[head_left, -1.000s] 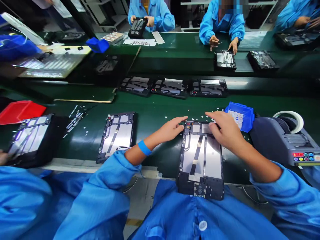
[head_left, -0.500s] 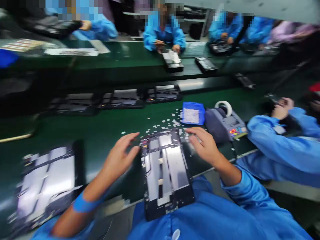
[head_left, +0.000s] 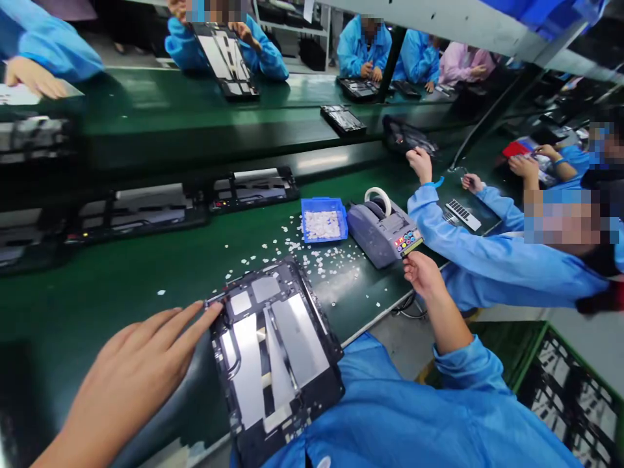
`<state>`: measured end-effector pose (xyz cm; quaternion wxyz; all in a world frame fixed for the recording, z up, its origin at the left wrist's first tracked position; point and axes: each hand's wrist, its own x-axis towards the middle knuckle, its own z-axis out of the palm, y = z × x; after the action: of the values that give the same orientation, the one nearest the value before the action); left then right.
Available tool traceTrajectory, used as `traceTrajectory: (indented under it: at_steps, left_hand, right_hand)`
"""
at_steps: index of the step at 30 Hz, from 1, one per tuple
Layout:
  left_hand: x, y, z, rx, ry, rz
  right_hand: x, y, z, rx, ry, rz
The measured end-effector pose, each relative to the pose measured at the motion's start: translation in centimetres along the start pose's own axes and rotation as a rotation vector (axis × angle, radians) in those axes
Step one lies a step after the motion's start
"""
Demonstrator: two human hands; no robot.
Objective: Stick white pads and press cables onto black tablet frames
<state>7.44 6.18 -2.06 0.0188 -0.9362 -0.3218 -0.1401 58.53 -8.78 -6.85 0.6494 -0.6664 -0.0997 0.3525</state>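
Note:
An opened tablet (head_left: 306,328), its flat silvery battery panels exposed, lies tilted across the table's front edge against my blue-clad lap. My left hand (head_left: 141,364) reaches in from the lower left with its fingers stretched out. Its fingertips touch the tablet's upper left corner. Over at the front of a grey tape dispenser (head_left: 374,227), which carries a white roll (head_left: 383,198), the thumb and fingers of my right hand (head_left: 423,273) are pinched together. Whatever lies between those fingertips is too small to make out.
Small white pieces lie scattered around a blue bin (head_left: 324,220) full of them. Behind stands a row of opened tablets (head_left: 146,207). On the right, a co-worker's sleeve (head_left: 453,227) comes close to the dispenser. A green crate (head_left: 541,335) holds more devices.
My view has turned right. My right hand has moved from beside the tablet to the dispenser and closed its fingers. My left hand has come onto the tablet's corner.

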Motion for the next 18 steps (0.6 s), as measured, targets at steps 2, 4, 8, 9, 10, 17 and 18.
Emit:
traceTrajectory:
  at_steps: [2, 4, 8, 9, 10, 17, 18]
  left_hand:
    - [-0.1, -0.2, 0.5, -0.048, -0.021, -0.062]
    - [-0.2, -0.2, 0.6, -0.115, -0.057, -0.125]
    - [0.1, 1.4, -1.0, -0.261, -0.042, -0.251]
    - [0.4, 2.1, -1.7, -0.283, 0.022, -0.32]
    - [0.7, 2.9, -2.4, -0.328, 0.089, -0.388]
    - [3.0, 7.5, -4.0, -1.253, 0.168, -0.674]
    - [3.0, 7.5, -3.7, -1.31, 0.21, -0.701]
  right_hand:
    - [-0.6, 0.0, 0.4, 0.003, 0.002, -0.007]
    - [-2.4, 0.2, 0.5, -0.005, -0.01, -0.004]
    - [-7.4, 0.4, 1.8, -0.074, -0.114, -0.011]
    - [-8.6, 0.2, 2.8, -0.129, -0.176, -0.068]
    - [-9.7, 0.0, 4.4, -0.187, -0.261, -0.123]
    - [-16.7, -1.7, 21.7, -0.362, -0.991, -0.346]
    - [-17.2, -1.6, 23.4, -0.369, -1.038, -0.368]
